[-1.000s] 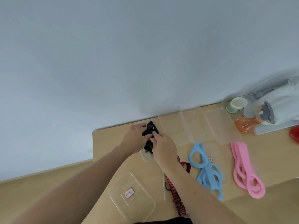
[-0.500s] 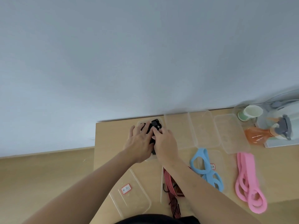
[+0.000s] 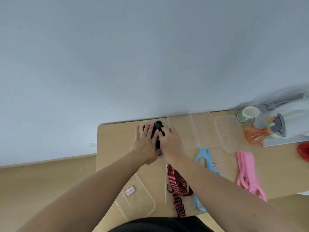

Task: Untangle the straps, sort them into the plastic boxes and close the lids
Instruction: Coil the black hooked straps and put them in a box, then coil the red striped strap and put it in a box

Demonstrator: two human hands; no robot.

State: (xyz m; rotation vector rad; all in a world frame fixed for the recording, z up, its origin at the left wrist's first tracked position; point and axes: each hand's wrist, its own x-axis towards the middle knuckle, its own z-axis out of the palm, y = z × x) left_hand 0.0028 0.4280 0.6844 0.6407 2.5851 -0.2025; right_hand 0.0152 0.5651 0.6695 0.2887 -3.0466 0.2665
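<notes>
closest to the camera there's a dark bit of clothing at the bottom edge, then a clear plastic lid (image 3: 135, 199) with a small red-bordered label lying flat on the wooden desk (image 3: 115, 144), near its front left corner. just right of that is the red and black striped strap (image 3: 177, 184), loosely piled with a dark hook at its left side, seemingly on or in a clear container but i can't tell which. the right forearm crosses over it. past the arm is the blue strap (image 3: 206, 156), lying over another clear lid with a label, and further right the pink strap (image 3: 247, 173) is stretched out in loops on the desk, well apart from the others. moving back, both hands meet over a clear plastic box (image 3: 142, 127) near the far edge of the desk. the left hand (image 3: 145, 144) is spread flat and open, fingers pressing down on the black strap (image 3: 158, 129) bundled in that box, not gripping it. the right hand (image 3: 171, 143) is curled over the same bundle with fingertips on it, but whether it's actually pinching the strap i can't tell. to the right of that box three more clear boxes sit side by side along the back (image 3: 205, 131). far right there's an orange spray bottle (image 3: 257, 133) with a grey trigger lying down, a pale green and white cup (image 3: 247, 114), and something red (image 3: 303, 150) at the frame edge. behind it all is a plain grey wall.
</notes>
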